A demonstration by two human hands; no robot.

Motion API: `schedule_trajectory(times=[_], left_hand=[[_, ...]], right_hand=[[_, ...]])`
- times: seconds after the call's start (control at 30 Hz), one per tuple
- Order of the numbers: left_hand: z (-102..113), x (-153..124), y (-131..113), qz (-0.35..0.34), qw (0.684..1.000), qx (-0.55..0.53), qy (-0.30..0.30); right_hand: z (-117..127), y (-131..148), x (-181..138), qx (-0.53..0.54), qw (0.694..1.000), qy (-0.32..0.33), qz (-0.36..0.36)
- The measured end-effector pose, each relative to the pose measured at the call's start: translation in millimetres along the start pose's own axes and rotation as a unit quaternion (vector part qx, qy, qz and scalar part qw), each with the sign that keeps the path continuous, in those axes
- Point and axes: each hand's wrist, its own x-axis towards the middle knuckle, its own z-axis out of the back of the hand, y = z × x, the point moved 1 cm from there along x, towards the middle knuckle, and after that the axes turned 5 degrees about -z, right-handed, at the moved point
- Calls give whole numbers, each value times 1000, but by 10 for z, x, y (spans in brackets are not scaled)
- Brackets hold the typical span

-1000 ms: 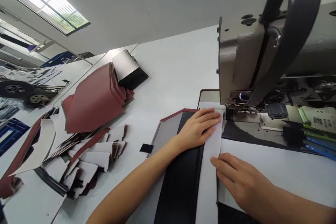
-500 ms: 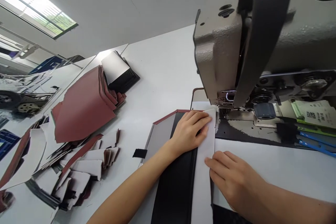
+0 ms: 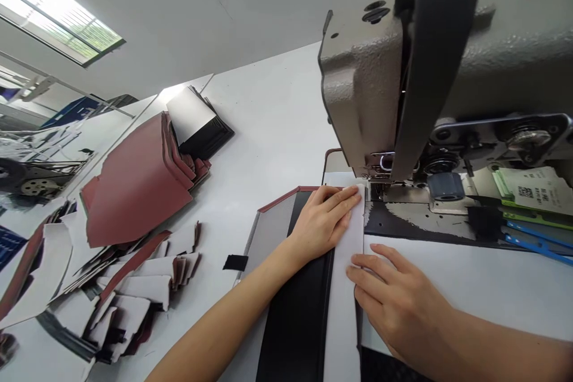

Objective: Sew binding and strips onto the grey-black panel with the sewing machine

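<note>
Palm down, my left hand (image 3: pixel 320 218) lies with fingers stretched across a white backing strip (image 3: pixel 347 304), its fingertips close to the sewing machine's needle area. The strip runs along a flat piece with a black panel (image 3: pixel 295 316), a grey panel (image 3: pixel 271 233) and a dark red edge (image 3: pixel 280 198). Beside the strip's right edge is my right hand (image 3: pixel 398 301), fingers apart, the foremost tips touching or just over that edge. Its index finger is raised a little. The sewing machine (image 3: pixel 362 95) stands above the strip's far end; the needle itself is hard to make out.
Dark red cut panels (image 3: pixel 141 182) lie stacked at the left, with a white and black stack (image 3: pixel 192 116) behind. Several white-backed pieces (image 3: pixel 150 286) spread nearer. Blue-handled scissors (image 3: pixel 537 242) and a paper label (image 3: pixel 535 191) lie right of the machine's needle area.
My right hand's fingers have spread apart and its index finger has lifted from the strip. My left hand's fingers lie straighter and closer together on it. The view has shifted slightly.
</note>
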Motion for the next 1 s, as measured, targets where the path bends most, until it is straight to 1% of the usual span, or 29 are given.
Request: schedule_trajectory(times=[0.13,0.23,0.4,0.47,0.6,0.7,0.83,1.0], left_hand=[[-12,-3,9,-2,1000,6,-1],[-16,4,9,-7,1000,13,-2],[-29,14,6,-13,1000,16,7],[-35,18,3,-26,1000,9,9],[-38,22,0,-21,1000,7,17],[-32,21,-5,-16,999,9,30],[-22,23,-7,-11,999,2,33],[-23,18,6,-1,999,-16,28]], right_hand=[[3,11,-1,3,1000,0,-3],[8,24,-13,-18,1000,5,4],[-22,59,-47,-66,996,43,32],[-28,65,-45,-99,992,51,60],[2,31,-9,-141,975,74,157],[30,-21,6,-139,969,56,197],[34,-77,-8,-121,973,44,191],[41,-103,-4,-68,987,22,146]])
